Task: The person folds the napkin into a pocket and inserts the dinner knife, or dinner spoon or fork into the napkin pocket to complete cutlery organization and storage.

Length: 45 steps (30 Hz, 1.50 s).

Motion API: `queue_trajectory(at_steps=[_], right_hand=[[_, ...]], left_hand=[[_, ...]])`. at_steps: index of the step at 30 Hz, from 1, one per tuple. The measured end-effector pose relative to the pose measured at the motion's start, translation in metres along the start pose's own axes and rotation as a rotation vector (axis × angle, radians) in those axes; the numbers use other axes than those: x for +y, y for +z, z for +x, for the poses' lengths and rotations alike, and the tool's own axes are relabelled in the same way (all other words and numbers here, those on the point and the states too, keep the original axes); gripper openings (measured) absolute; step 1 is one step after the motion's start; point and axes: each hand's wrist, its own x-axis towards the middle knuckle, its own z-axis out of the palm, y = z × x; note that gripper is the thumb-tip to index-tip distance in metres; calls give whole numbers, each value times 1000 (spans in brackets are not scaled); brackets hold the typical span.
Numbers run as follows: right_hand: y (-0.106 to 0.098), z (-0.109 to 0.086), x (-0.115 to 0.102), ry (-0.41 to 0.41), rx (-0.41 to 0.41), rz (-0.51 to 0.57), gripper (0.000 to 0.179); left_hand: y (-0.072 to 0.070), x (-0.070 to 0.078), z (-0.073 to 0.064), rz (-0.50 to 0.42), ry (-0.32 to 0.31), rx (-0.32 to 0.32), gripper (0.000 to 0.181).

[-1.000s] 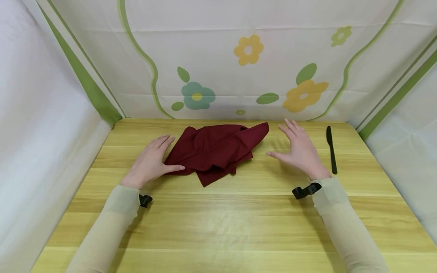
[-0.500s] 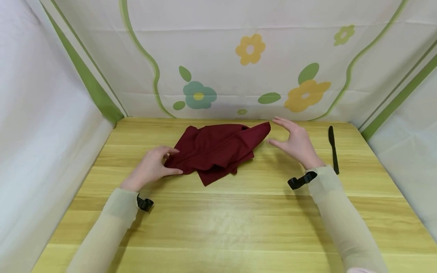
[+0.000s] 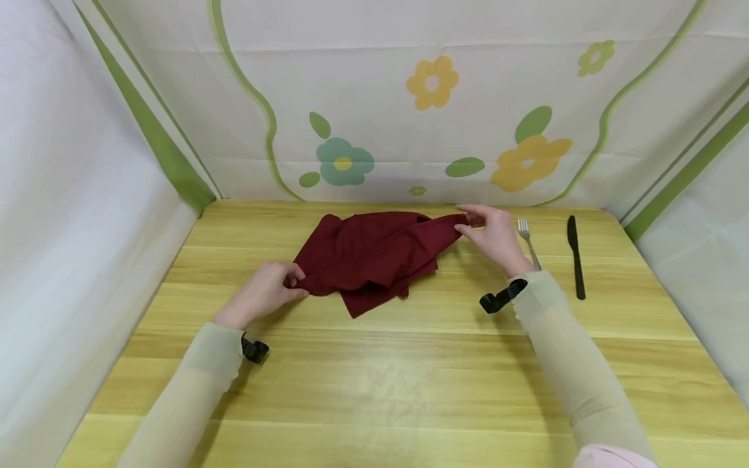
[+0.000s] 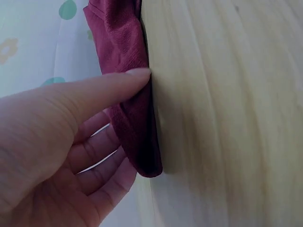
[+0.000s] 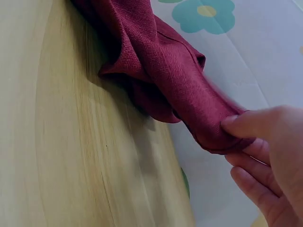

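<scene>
A crumpled dark red cloth napkin (image 3: 368, 250) lies in loose folds towards the back of the wooden table. At its left end my left hand (image 3: 266, 292) pinches the edge; in the left wrist view the thumb (image 4: 118, 90) crosses the front of the fabric and the fingers sit behind it. My right hand (image 3: 494, 237) pinches the raised right corner. Seen from the right wrist, the thumb (image 5: 246, 124) presses on the napkin's corner (image 5: 208, 118), with fingers curled beneath. The underside of the napkin is hidden.
A fork (image 3: 528, 242) lies just beyond my right hand, its handle partly covered by the wrist. Further right is a black knife (image 3: 576, 257). White flower-printed fabric (image 3: 386, 97) walls the back, with plain fabric at the sides of the table (image 3: 374, 390).
Both hands have moved in to the napkin's two ends and taken hold of them. The right hand has shifted left, so the fork beside it has come into sight.
</scene>
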Motion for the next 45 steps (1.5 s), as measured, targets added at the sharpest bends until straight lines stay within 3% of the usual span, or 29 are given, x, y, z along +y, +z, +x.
queue_trajectory(at_steps=[7, 15, 20, 23, 28, 34, 39, 45], right_hand=[[-3, 2, 11, 41, 104, -46, 8], [-16, 3, 26, 84, 188, -58, 9], [-28, 1, 31, 106, 209, -88, 15], [-36, 0, 32, 121, 215, -96, 18], [-50, 2, 20, 147, 219, -67, 23], [-70, 8, -8, 152, 264, -22, 28], [-85, 12, -30, 103, 336, 118, 27], [-105, 10, -66, -5, 463, 247, 19]], left_hand=[[1, 3, 16, 65, -52, -28, 26], [0, 2, 37, 60, -35, -2, 28], [-3, -2, 41, 20, 2, 18, 18], [-4, -3, 43, -17, 11, 67, 15], [-16, 2, 49, -112, 32, 246, 14], [-45, 13, 56, -150, 125, 578, 12], [-69, 29, 55, -144, 129, 828, 11], [-89, 49, 45, -192, 129, 988, 20]])
